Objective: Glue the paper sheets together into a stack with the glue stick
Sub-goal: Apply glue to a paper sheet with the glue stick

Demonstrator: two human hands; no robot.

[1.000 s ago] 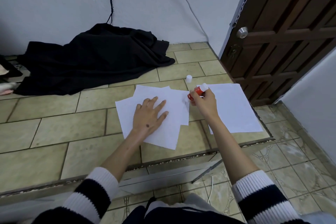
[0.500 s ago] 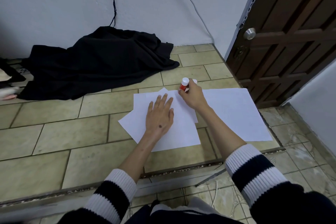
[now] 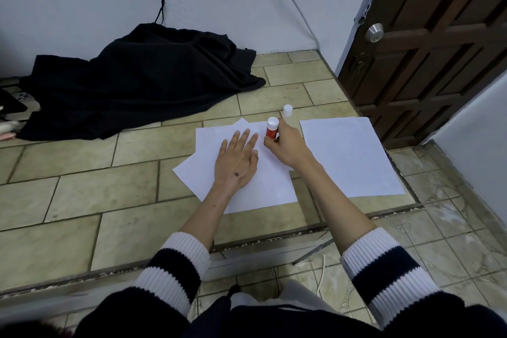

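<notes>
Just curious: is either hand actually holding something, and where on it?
The right hand grips the glue stick by its red lower body. The left hand holds nothing.

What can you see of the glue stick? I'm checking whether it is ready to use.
The glue stick is a small red tube with a white end pointing up and away. The right hand grips its lower part, so that part is hidden. It stands nearly upright over the far edge of the paper stack. A loose white cap sits on the floor tiles just beyond it. Whether its tip touches the paper cannot be told.
</notes>
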